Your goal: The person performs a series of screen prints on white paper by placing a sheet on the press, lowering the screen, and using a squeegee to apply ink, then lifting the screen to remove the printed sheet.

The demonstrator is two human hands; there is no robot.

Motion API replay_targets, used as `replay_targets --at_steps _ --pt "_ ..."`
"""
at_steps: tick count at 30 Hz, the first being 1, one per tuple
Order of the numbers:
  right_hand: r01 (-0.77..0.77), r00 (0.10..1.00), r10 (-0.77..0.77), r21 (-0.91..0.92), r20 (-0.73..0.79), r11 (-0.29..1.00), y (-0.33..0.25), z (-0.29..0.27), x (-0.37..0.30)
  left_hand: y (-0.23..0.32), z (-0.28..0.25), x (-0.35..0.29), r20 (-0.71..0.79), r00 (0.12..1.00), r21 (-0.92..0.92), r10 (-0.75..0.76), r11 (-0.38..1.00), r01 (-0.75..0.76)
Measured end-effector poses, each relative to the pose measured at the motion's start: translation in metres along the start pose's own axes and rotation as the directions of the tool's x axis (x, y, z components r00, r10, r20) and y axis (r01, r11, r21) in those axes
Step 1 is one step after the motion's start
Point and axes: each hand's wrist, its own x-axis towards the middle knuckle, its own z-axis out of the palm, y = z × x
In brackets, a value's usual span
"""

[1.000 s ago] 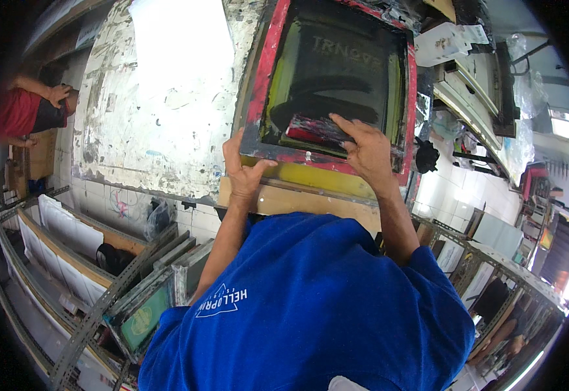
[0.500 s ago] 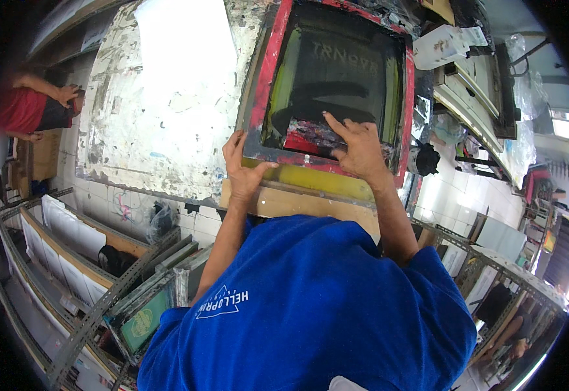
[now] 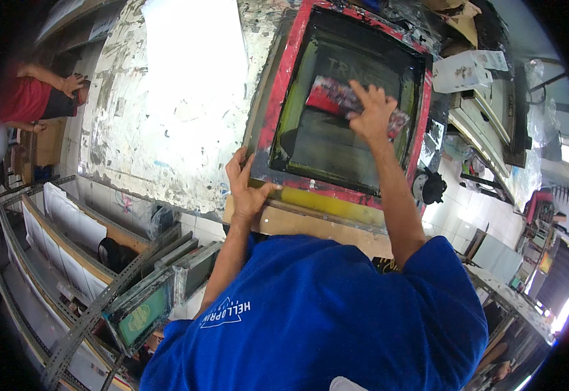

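Note:
A screen printing frame (image 3: 272,124) with red, ink-stained sides lies in front of me, its dark mesh (image 3: 327,146) smeared with black ink. My right hand (image 3: 374,112) grips a squeegee (image 3: 325,96), red and blotched with dark ink, which lies slantwise across the far half of the mesh. Part of the squeegee is hidden under the fingers. At the frame's near left corner rests my left hand (image 3: 248,193), thumb and fingers spread around the corner. Its thumb touches the yellow strip (image 3: 327,203) along the near side.
Left of the frame is a paint-spattered white table (image 3: 167,143) with a white sheet (image 3: 196,58) on it. A white plastic container (image 3: 464,70) stands beyond the frame's right side. Metal racks (image 3: 92,326) are at lower left. Another person in red (image 3: 27,96) stands at far left.
My right hand has pushed the squeegee away from me, from the near part of the mesh to its far half. My left hand stays at the corner. The view has shifted slightly.

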Motion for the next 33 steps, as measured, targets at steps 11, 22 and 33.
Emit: replay_targets --at_steps 11,22,33 --pt "0.090 0.990 -0.100 -0.097 -0.099 0.991 0.097 0.035 0.152 -0.003 0.000 0.001 0.006 1.000 -0.043 -0.027 0.999 0.027" --pt "0.259 0.958 -0.254 0.019 -0.132 0.966 0.119 0.021 0.186 0.000 0.000 0.002 -0.031 0.999 -0.063 0.012 0.998 -0.014" --pt "-0.262 0.959 0.278 0.559 0.059 0.786 0.094 -0.054 0.110 -0.006 0.005 -0.008 -0.038 0.998 -0.160 -0.041 0.987 0.034"
